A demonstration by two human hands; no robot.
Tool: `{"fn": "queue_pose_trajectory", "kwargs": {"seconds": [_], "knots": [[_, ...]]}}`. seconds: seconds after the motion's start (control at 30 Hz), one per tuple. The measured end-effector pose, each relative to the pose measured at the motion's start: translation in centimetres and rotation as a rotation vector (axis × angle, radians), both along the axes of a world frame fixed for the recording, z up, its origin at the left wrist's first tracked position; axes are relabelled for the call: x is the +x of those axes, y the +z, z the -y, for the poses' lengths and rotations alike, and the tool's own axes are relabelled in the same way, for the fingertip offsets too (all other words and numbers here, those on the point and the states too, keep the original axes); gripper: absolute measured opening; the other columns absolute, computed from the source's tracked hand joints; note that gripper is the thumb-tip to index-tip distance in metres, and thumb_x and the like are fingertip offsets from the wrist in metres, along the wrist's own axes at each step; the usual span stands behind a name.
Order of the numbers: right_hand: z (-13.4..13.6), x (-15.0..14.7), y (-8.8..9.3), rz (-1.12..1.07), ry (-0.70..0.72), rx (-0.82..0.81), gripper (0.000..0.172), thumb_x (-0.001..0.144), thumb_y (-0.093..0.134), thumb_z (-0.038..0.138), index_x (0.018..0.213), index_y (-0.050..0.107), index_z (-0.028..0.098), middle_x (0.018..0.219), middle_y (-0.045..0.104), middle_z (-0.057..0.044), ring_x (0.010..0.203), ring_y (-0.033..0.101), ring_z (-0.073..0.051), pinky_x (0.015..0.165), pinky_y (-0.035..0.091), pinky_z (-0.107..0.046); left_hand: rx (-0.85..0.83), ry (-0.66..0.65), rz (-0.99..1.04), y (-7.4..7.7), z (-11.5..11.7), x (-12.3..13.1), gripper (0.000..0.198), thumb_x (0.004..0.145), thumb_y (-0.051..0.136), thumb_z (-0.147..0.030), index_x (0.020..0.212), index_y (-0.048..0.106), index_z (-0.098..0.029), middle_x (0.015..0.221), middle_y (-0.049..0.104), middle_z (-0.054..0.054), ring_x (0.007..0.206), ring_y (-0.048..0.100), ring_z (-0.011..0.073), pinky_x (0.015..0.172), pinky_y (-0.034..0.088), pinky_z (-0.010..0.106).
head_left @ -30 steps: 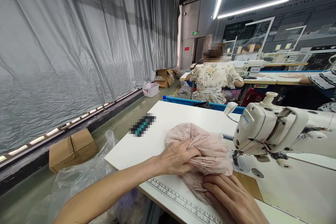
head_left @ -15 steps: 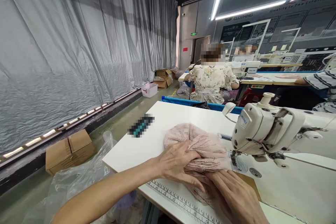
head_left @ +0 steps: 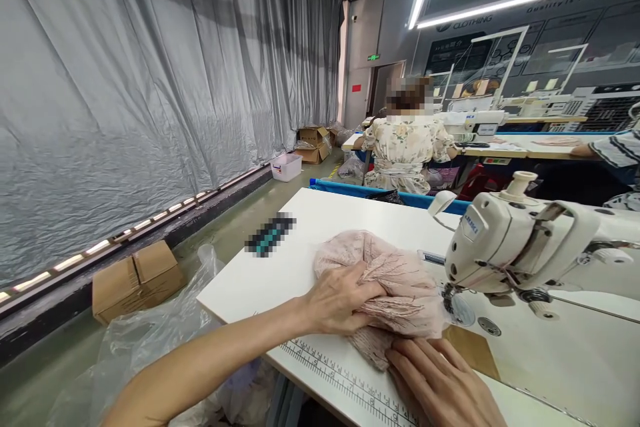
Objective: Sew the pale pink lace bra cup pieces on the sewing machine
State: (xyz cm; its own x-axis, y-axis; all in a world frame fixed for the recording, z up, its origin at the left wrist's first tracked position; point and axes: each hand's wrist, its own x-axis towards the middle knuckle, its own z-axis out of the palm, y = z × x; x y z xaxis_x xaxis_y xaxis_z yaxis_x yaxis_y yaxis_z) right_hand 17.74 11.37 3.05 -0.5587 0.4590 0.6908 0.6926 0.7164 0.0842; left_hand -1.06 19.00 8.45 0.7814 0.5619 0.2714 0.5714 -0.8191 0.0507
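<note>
A bunched piece of pale pink lace fabric (head_left: 400, 273), with darker reddish branching lines, lies on the white sewing table (head_left: 270, 280). My left hand (head_left: 337, 300) grips its left side, the fingers on top of the folds and the thumb partly tucked beneath. At the near edge, my right hand (head_left: 440, 373) has its fingers bent over the cloth, with some fingertips hidden by the folds. The fabric's right end comes close to the needle area of a white sewing machine (head_left: 500, 240).
A ruler scale (head_left: 350, 387) runs along the table's near edge. A blurred dark and green object (head_left: 270, 235) lies at the far left. Beyond the blue-edged table sits a person in a floral top (head_left: 403, 147). A cardboard box (head_left: 137, 280) and plastic bags (head_left: 150, 340) are on the floor.
My left thumb has moved in under the fabric's folds. My right hand has shifted slightly down, and the near part of the fabric is rearranged. The view has turned a little.
</note>
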Motion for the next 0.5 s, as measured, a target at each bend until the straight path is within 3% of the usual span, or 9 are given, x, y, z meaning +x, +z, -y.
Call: {"fn": "queue_pose_trajectory", "kwargs": {"seconds": [0.2,0.3,0.4,0.5], "knots": [[-0.2,0.5,0.6,-0.028,0.008,-0.137,0.02,0.09,0.039,0.016,0.082,0.057,0.02,0.073,0.058,-0.002,0.068,0.054,-0.015,0.066,0.039,-0.029,-0.01,-0.008,-0.01,0.1,0.1,-0.2,0.034,0.084,0.05,-0.037,0.116,0.051,-0.024,0.101,0.05,0.008,0.089,0.053,0.0225,0.075,0.048,0.032],[-0.3,0.8,0.5,-0.038,0.009,-0.186,0.018,0.091,0.04,0.015,0.087,0.057,0.02,0.077,0.059,-0.003,0.073,0.055,-0.016,0.068,0.042,-0.029,-0.015,-0.033,-0.01,0.3,0.2,-0.4,0.039,0.085,0.049,-0.046,0.118,0.05,-0.024,0.1,0.05,0.009,0.091,0.052,0.0241,0.075,0.047,0.033],[-0.4,1.1,0.4,-0.043,0.013,-0.218,0.017,0.091,0.04,0.016,0.093,0.056,0.021,0.082,0.06,-0.003,0.076,0.056,-0.016,0.068,0.045,-0.028,-0.036,-0.071,0.001,0.5,0.3,-0.5,0.059,0.076,0.055,-0.063,0.12,0.049,-0.024,0.101,0.049,0.01,0.092,0.052,0.0255,0.076,0.047,0.035],[-0.6,1.2,0.4,-0.046,0.007,-0.231,0.016,0.091,0.039,0.017,0.089,0.054,0.021,0.078,0.059,-0.003,0.073,0.056,-0.016,0.064,0.046,-0.027,-0.049,-0.076,0.009,0.4,0.3,-0.6,0.071,0.067,0.062,-0.067,0.122,0.048,-0.026,0.105,0.048,0.009,0.094,0.052,0.0258,0.078,0.047,0.037]]}}
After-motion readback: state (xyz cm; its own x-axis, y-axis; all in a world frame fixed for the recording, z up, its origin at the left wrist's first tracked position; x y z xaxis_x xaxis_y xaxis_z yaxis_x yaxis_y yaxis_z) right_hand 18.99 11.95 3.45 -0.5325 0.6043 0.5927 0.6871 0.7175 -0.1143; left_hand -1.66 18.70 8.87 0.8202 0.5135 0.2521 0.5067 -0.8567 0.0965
